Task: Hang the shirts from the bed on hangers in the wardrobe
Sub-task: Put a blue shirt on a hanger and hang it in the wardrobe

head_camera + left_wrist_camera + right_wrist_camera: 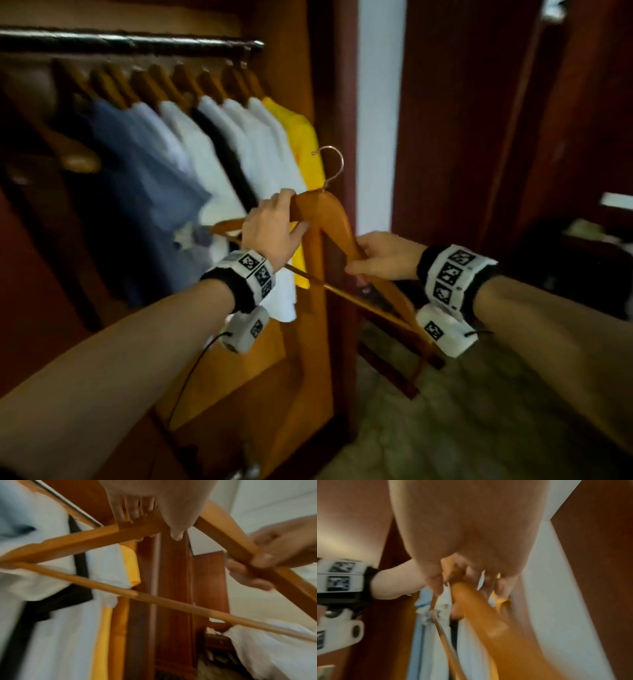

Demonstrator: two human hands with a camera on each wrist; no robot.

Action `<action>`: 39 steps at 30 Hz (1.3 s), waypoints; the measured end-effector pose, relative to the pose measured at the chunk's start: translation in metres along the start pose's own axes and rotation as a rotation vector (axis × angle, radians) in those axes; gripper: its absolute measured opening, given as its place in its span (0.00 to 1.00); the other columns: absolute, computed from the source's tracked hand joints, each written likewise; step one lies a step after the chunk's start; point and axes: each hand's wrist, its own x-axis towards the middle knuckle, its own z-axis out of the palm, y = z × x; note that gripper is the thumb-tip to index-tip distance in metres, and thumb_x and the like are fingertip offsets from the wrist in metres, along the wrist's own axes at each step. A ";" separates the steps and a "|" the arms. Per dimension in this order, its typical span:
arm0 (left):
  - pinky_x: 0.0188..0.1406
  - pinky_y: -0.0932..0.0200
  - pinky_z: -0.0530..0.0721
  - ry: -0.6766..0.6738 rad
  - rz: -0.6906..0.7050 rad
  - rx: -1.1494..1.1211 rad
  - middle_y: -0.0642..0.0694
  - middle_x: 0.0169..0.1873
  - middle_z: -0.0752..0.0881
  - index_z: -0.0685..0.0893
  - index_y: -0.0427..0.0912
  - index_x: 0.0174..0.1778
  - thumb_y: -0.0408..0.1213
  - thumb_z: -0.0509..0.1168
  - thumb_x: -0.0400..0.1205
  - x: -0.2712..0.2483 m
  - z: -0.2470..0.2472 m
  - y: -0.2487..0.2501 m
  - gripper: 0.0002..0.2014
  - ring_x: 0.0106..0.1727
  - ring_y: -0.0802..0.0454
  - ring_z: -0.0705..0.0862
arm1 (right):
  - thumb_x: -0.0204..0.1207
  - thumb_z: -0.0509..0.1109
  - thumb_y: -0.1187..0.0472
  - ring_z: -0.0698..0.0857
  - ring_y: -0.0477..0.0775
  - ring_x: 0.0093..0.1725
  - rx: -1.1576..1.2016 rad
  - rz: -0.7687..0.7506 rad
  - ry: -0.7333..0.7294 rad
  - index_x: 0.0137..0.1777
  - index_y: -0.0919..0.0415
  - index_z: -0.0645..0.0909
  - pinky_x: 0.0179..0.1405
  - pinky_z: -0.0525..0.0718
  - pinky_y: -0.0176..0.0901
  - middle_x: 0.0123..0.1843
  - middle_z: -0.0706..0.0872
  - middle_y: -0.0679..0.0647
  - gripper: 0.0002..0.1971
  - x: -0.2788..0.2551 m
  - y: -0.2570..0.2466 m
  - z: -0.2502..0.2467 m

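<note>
An empty wooden hanger [337, 219] with a metal hook [331, 164] is held in front of the open wardrobe. My left hand [274, 224] grips its top next to the hook, fingers curled over the wood [140, 527]. My right hand [380, 255] grips the right arm of the hanger [240, 545], thumb on top, and the same arm [476, 605] runs out from under my fingers in the right wrist view. The hanger's thin lower bar [154, 600] runs across below both hands. No shirt is on this hanger. The bed's shirts are not visible.
Several shirts, blue [144, 178], white [260, 154] and yellow [305, 150], hang on wooden hangers from the dark rail [130, 42]. An empty hanger [73, 154] hangs at the left. The wardrobe's side panel [329, 102] stands right of the yellow shirt. White bedding [274, 649] lies to the right.
</note>
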 end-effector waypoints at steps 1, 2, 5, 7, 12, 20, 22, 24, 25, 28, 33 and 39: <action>0.50 0.45 0.79 -0.044 0.048 -0.019 0.39 0.59 0.84 0.73 0.42 0.68 0.53 0.66 0.81 -0.008 0.018 0.027 0.24 0.58 0.34 0.83 | 0.76 0.75 0.55 0.90 0.52 0.34 -0.034 0.060 0.102 0.43 0.57 0.83 0.35 0.88 0.45 0.33 0.90 0.50 0.07 -0.018 0.020 -0.005; 0.48 0.46 0.79 -0.090 0.079 -0.060 0.40 0.58 0.85 0.74 0.43 0.66 0.54 0.66 0.81 -0.017 0.036 0.058 0.24 0.56 0.34 0.84 | 0.74 0.76 0.55 0.89 0.51 0.34 -0.031 0.121 0.211 0.42 0.57 0.83 0.35 0.88 0.44 0.32 0.89 0.50 0.07 -0.036 0.041 -0.010; 0.44 0.48 0.81 -0.229 0.095 -0.213 0.42 0.51 0.87 0.73 0.47 0.61 0.56 0.66 0.81 -0.046 0.091 0.147 0.20 0.51 0.35 0.86 | 0.71 0.76 0.54 0.89 0.55 0.35 0.083 0.305 0.429 0.42 0.57 0.86 0.38 0.89 0.47 0.35 0.89 0.53 0.06 -0.096 0.109 -0.019; 0.45 0.46 0.84 -0.341 0.119 -0.295 0.44 0.49 0.87 0.72 0.50 0.61 0.59 0.65 0.80 -0.068 0.127 0.205 0.21 0.49 0.37 0.87 | 0.70 0.77 0.54 0.89 0.55 0.38 0.117 0.429 0.482 0.37 0.51 0.83 0.38 0.86 0.45 0.38 0.89 0.51 0.06 -0.142 0.164 -0.022; 0.43 0.51 0.82 -0.613 0.275 -0.384 0.48 0.42 0.86 0.73 0.52 0.61 0.56 0.67 0.79 -0.126 0.205 0.357 0.20 0.47 0.41 0.88 | 0.72 0.77 0.51 0.87 0.53 0.45 0.205 0.710 0.529 0.42 0.53 0.82 0.43 0.86 0.46 0.41 0.86 0.49 0.08 -0.282 0.287 -0.037; 0.35 0.59 0.84 -0.974 0.514 -0.504 0.54 0.35 0.83 0.81 0.50 0.53 0.60 0.65 0.80 -0.236 0.281 0.584 0.17 0.36 0.54 0.85 | 0.72 0.76 0.55 0.80 0.44 0.32 0.285 1.097 0.649 0.34 0.49 0.76 0.29 0.73 0.35 0.34 0.81 0.46 0.11 -0.515 0.414 -0.054; 0.41 0.57 0.86 -1.052 0.593 -0.532 0.53 0.38 0.85 0.81 0.50 0.55 0.59 0.64 0.81 -0.263 0.291 0.637 0.18 0.40 0.53 0.86 | 0.71 0.77 0.56 0.79 0.45 0.31 0.298 1.192 0.699 0.33 0.51 0.75 0.28 0.73 0.36 0.33 0.80 0.47 0.12 -0.567 0.429 -0.057; 0.47 0.54 0.86 -1.108 0.685 -0.535 0.51 0.42 0.86 0.80 0.50 0.56 0.60 0.63 0.81 -0.287 0.298 0.686 0.18 0.44 0.51 0.87 | 0.71 0.77 0.56 0.78 0.45 0.30 0.317 1.282 0.740 0.33 0.52 0.76 0.29 0.74 0.36 0.32 0.80 0.47 0.13 -0.614 0.440 -0.059; 0.47 0.55 0.85 -1.118 0.736 -0.529 0.51 0.42 0.85 0.79 0.50 0.55 0.60 0.62 0.82 -0.298 0.299 0.709 0.18 0.44 0.51 0.86 | 0.71 0.77 0.57 0.78 0.45 0.30 0.328 1.323 0.759 0.32 0.53 0.76 0.28 0.73 0.36 0.31 0.79 0.47 0.13 -0.636 0.446 -0.059; 0.47 0.55 0.85 -1.145 0.891 -0.564 0.52 0.40 0.85 0.78 0.53 0.53 0.59 0.62 0.81 -0.325 0.309 0.772 0.15 0.43 0.50 0.86 | 0.70 0.77 0.58 0.76 0.46 0.28 0.348 1.437 0.826 0.30 0.55 0.75 0.26 0.72 0.36 0.29 0.78 0.48 0.13 -0.696 0.463 -0.060; 0.43 0.53 0.83 -1.151 1.095 -0.572 0.47 0.41 0.87 0.79 0.51 0.54 0.59 0.60 0.83 -0.352 0.337 0.871 0.15 0.45 0.44 0.86 | 0.70 0.78 0.59 0.75 0.45 0.27 0.371 1.566 0.949 0.30 0.54 0.75 0.27 0.72 0.36 0.28 0.77 0.47 0.14 -0.773 0.508 -0.080; 0.47 0.50 0.84 -1.130 1.251 -0.635 0.44 0.48 0.88 0.76 0.50 0.62 0.60 0.56 0.84 -0.343 0.389 0.988 0.20 0.49 0.42 0.86 | 0.68 0.83 0.52 0.83 0.53 0.31 0.609 1.466 0.992 0.48 0.59 0.88 0.33 0.83 0.47 0.34 0.87 0.57 0.14 -0.825 0.583 -0.152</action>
